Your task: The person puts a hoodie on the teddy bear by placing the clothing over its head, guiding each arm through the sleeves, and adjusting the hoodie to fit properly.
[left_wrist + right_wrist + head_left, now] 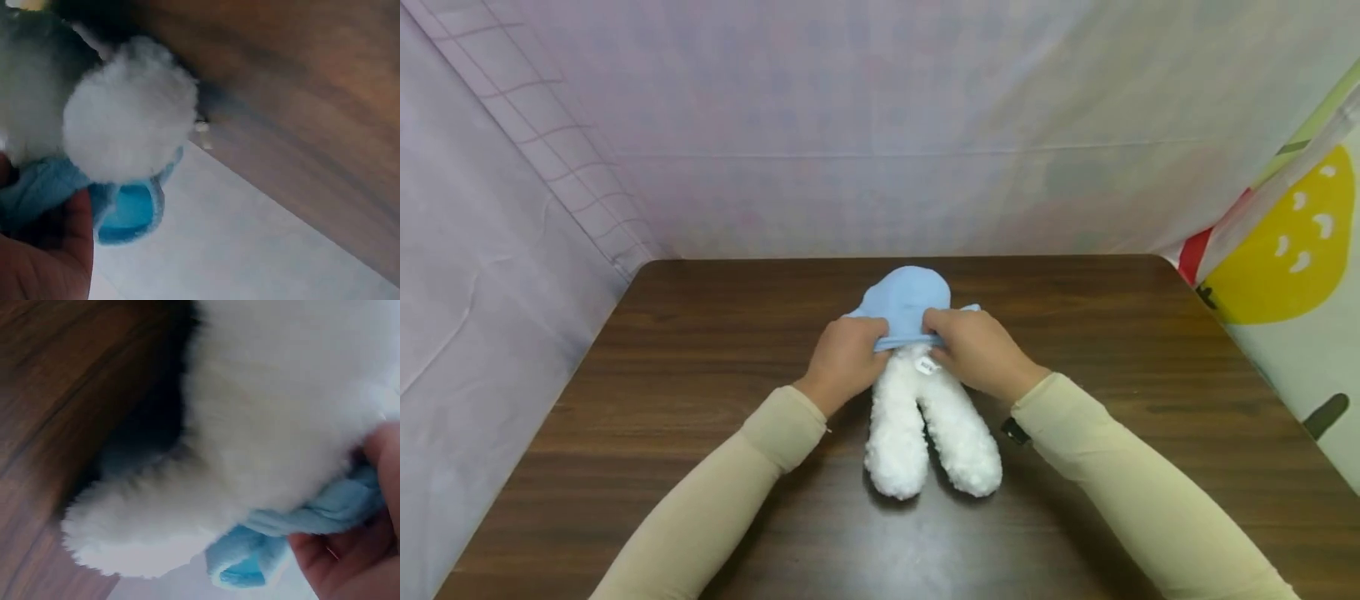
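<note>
"Since both your hands are on the blue cloth (pixel 908 290), how do they hold it?"

"I pinch its lower edge (pixel 907 342) with each, the grip closed down on the fabric. My left hand (pixel 844 358) has one side, thumb on top; my right hand (pixel 981 352) has the other, thumb on top as well."

"And where is the toy (pixel 898 437)?"

"On the table (pixel 700 375), between my forearms. Its white, fluffy legs (pixel 967 446) point towards me, close at the top and apart at the ends. Beyond my hands the cloth lies over it (how much of the toy is under there, I can't tell)."

"What else is near?"

"A white tag (pixel 927 365), just below the edge, where the legs meet. Pale sleeves (pixel 715 508) cover my forearms, and a black band (pixel 1015 431) shows at my right wrist. My left wrist's view is blurred, but a round, fluffy end shows beside a blue opening."
</note>
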`<state>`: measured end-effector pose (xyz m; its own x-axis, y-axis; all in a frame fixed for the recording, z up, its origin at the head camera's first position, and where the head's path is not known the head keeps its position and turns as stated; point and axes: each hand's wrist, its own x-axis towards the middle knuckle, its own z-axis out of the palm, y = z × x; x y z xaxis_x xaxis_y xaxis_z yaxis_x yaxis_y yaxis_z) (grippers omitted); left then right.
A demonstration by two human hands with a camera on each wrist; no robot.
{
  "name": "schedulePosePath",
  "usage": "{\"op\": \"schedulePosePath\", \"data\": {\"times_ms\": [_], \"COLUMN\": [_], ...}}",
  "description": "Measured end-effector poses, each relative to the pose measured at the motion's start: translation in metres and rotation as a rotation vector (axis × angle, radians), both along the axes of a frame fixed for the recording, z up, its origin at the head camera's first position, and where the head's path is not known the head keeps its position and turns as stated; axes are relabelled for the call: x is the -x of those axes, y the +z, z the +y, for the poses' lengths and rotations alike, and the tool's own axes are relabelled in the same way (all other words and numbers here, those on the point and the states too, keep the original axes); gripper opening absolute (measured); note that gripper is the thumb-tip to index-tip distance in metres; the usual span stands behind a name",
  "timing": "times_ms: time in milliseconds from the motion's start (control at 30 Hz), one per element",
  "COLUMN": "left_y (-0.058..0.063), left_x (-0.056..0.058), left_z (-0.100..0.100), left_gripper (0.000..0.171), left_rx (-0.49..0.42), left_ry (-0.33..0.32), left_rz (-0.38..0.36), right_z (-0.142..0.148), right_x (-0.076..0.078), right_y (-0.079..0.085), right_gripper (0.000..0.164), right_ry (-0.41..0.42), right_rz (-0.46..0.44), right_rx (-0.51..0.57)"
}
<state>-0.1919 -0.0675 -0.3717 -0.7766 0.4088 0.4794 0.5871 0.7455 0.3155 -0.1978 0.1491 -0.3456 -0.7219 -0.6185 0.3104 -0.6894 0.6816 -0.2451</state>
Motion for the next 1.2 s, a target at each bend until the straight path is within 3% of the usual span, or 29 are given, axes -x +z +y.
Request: {"op": "schedulePosePath", "data": {"times_ms": [100, 267, 367, 433, 567, 800, 933, 1033, 1200], "left_y": [0.003, 0.007, 0.008, 0.007, 0.002, -0.007, -0.006, -0.002, 0.002], "left_x": [-0.003, -0.01, -0.012, -0.012, -0.013, -0.016, -0.017, -0.018, -0.016], "left_z": [0.002, -0.006, -0.013, -0.013, -0.007, 0.0, 0.002, -0.002, -0.018], "left_gripper": [0.037, 0.012, 0.03, 0.033, 0.017, 0.041, 0.04, 0.035, 0.031], "left_rx": [0.038, 0.113, 0.16, 0.186, 0.156, 0.139, 0.127, 0.135, 0.133], "left_ry": [0.007, -0.108, -0.151, -0.138, -0.059, 0.007, 0.004, -0.066, -0.305], "left_rz": [-0.01, -0.179, -0.209, -0.174, -0.079, 0.088, 0.103, 0.026, -0.157], "right_z": [0.003, 0.018, 0.025, 0.026, 0.019, 0.009, 0.007, 0.008, 0.018], "right_x": [-0.002, -0.007, -0.011, -0.011, -0.01, -0.013, -0.015, -0.017, -0.02], "right_y": [-0.002, -0.006, -0.007, -0.009, -0.012, -0.017, -0.018, -0.016, -0.005], "right_gripper": [0.027, 0.014, 0.032, 0.039, 0.028, 0.039, 0.041, 0.043, 0.042], "right_ry": [-0.044, -0.007, 0.044, 0.054, 0.036, -0.02, -0.037, -0.023, 0.052], "right_rz": [0.047, -0.022, -0.049, -0.021, 0.072, 0.138, 0.137, 0.068, -0.184], "right_rx": [0.008, -0.052, -0.084, -0.104, -0.107, -0.093, -0.058, -0.071, -0.082]}}
